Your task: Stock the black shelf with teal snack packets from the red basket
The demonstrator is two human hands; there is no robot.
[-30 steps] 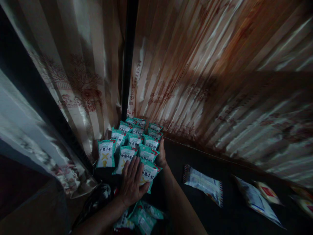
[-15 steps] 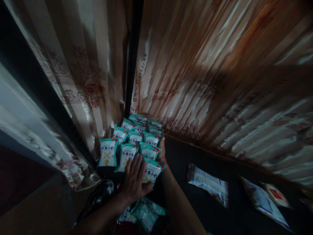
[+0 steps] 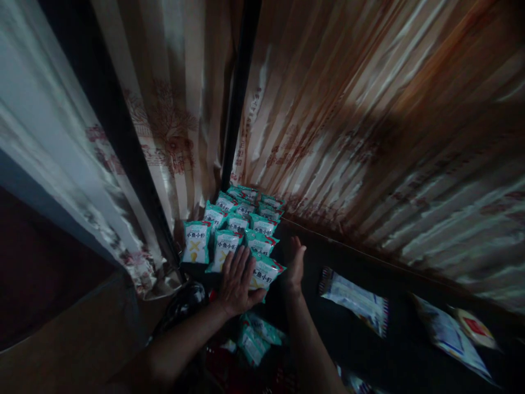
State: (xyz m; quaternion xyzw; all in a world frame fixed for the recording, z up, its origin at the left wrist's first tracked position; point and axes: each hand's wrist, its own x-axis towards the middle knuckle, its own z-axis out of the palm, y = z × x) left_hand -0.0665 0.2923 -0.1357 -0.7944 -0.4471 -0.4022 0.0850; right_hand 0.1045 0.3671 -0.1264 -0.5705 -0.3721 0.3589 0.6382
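Rows of small teal-and-white snack packets (image 3: 196, 243) stand upright, packed together in the corner of a dark shelf (image 3: 320, 246). My left hand (image 3: 237, 283) lies flat against the front of the rows, its fingers stretched over part of a middle packet (image 3: 228, 244) and beside the front right packet (image 3: 264, 269). My right hand (image 3: 294, 265) is held upright to the right of the rows, fingers extended, with a gap between it and the packets. Below my hands several loose teal packets (image 3: 253, 339) lie in a dark area whose container I cannot make out.
On the shelf to the right lie a blue-and-white packet (image 3: 356, 301), a larger pale packet (image 3: 449, 334) and a small one with a red label (image 3: 476, 328). Pleated printed curtains (image 3: 328, 137) hang behind, with a dark post (image 3: 240, 93) at the corner. Something black and shiny (image 3: 188, 298) sits lower left.
My right hand has moved away from the side of the packets, to the right. My left hand stays against the front ones. The whole view has shifted slightly.
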